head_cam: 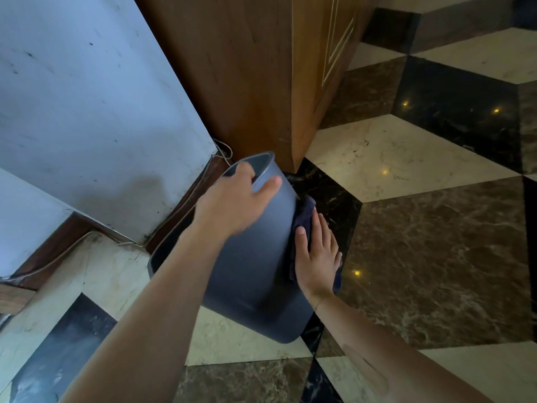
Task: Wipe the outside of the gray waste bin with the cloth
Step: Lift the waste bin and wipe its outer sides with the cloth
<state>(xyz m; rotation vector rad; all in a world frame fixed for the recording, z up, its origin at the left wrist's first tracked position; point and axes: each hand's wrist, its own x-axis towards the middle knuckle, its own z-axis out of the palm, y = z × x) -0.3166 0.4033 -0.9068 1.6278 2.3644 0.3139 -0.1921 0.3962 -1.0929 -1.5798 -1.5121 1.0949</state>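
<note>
Gray bin hangs tilted off the floor, left hand clamped on its rim — right hand flat, pressing cloth against its right wall, long axis running away from the person.

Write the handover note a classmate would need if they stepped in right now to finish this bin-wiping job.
Left hand: grips the rim of the gray waste bin, fingers inside, thumb outside, holding it tilted off the marble floor.
Right hand: lies flat, pressing the dark cloth against the bin's right outer side.
Position: the bin is beside the wooden cabinet, near the wall corner.
Done: wiping is under way on the right side; how much is already clean cannot be told.
Left: probably turn the bin and wipe the remaining sides and base, then set it down upright.
</note>
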